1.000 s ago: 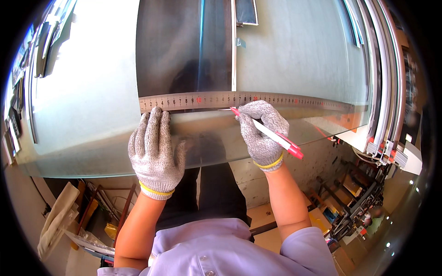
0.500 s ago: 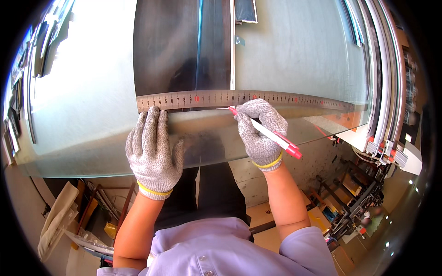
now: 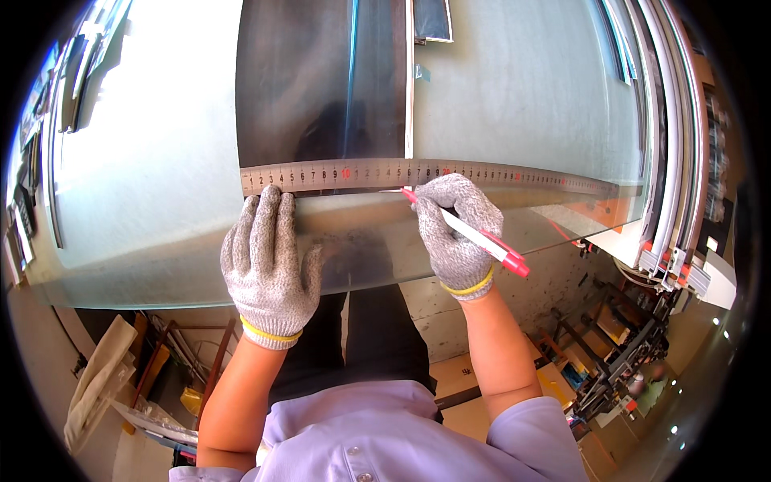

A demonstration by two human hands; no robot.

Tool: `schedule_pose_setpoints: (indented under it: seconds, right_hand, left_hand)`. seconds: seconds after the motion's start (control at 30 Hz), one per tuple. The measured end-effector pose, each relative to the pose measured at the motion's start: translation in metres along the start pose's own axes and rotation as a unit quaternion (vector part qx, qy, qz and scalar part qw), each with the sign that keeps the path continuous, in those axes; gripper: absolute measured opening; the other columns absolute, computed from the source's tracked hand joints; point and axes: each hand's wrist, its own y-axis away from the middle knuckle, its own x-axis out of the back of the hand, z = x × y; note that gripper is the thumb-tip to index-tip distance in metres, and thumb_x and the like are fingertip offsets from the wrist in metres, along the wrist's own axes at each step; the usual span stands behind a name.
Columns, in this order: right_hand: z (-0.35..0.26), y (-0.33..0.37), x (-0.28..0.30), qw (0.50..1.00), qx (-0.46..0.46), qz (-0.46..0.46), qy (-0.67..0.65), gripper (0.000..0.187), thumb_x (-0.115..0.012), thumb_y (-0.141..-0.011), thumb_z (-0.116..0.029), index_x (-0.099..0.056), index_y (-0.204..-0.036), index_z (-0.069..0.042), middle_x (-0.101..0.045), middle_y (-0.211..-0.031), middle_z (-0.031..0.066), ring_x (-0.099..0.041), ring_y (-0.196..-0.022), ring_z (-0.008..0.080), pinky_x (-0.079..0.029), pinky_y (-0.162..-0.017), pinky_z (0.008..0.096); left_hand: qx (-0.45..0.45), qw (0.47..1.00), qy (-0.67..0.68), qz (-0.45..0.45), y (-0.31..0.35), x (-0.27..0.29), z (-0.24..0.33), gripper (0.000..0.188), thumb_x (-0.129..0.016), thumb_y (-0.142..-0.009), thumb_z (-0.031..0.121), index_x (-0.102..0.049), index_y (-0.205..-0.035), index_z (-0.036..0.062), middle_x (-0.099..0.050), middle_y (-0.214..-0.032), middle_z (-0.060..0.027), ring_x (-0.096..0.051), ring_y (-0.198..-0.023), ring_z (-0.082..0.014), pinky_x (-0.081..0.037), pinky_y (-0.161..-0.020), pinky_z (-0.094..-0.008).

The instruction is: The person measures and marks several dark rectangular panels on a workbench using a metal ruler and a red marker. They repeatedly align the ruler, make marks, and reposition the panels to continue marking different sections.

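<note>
My left hand (image 3: 269, 269), in a grey knitted glove with a yellow cuff edge, lies flat with its fingers stretched out. Its fingertips press at the lower edge of a long steel ruler (image 3: 385, 173), near the ruler's left end. My right hand (image 3: 459, 229), gloved alike, pinches a white and red pen (image 3: 475, 234). The pen's tip points up-left to the ruler's lower edge, by a thin pale line on the surface. Under the ruler lies a dark glossy panel (image 3: 297, 88), with a narrow pale strip (image 3: 409, 96) along its right side.
A large greenish glass sheet (image 3: 514, 104) spans the work surface, its curved-looking near edge in front of my body. Dark and blue strips (image 3: 76, 88) lie at far left. Metal rails (image 3: 660, 145) run along the right. Below right stands a cluttered rack (image 3: 614, 337).
Very little differs. The dark panel, the ruler and both hands appear slightly farther right in the picture. Each hand keeps its pose, and the pen stays at the ruler's edge.
</note>
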Motion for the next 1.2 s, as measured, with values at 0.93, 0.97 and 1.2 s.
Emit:
schedule_pose_setpoints:
  seconds: [0.93, 0.97, 1.2]
  right_hand:
    - [0.007, 0.01, 0.015, 0.99, -0.028, 0.135, -0.031, 0.027, -0.053, -0.106, -0.005, -0.062, -0.13, 0.004, -0.072, -0.106, 0.0152, -0.067, -0.089, 0.0177, -0.056, -0.084, 0.0336]
    - [0.014, 0.008, 0.023, 0.986, -0.01, 0.164, 0.031, 0.029, -0.053, -0.102, 0.001, -0.063, -0.129, 0.004, -0.072, -0.112, 0.0159, -0.067, -0.102, 0.0234, -0.053, -0.095, 0.0387]
    - [0.078, 0.032, 0.123, 0.95, -0.008, 0.09, 0.3, 0.05, -0.075, -0.092, -0.009, -0.058, -0.139, -0.002, -0.062, -0.142, 0.0159, -0.055, -0.136, 0.0365, -0.04, -0.118, 0.0471]
  left_hand:
    - [-0.007, 1.0, 0.015, 0.021, -0.004, 0.002, -0.001, 0.063, -0.072, -0.083, 0.02, -0.06, -0.141, -0.0028, -0.058, -0.148, -0.021, -0.054, -0.137, -0.0408, -0.039, -0.114, -0.0509]
    - [-0.006, 1.0, 0.017, 0.022, -0.004, 0.004, 0.0, 0.064, -0.073, -0.083, 0.02, -0.06, -0.141, -0.0026, -0.058, -0.148, -0.0208, -0.054, -0.137, -0.0407, -0.039, -0.114, -0.0508]
    - [-0.006, 0.998, 0.045, 0.033, -0.002, 0.003, -0.002, 0.067, -0.074, -0.082, 0.02, -0.058, -0.144, -0.0007, -0.057, -0.148, -0.0194, -0.054, -0.137, -0.0402, -0.039, -0.113, -0.0515]
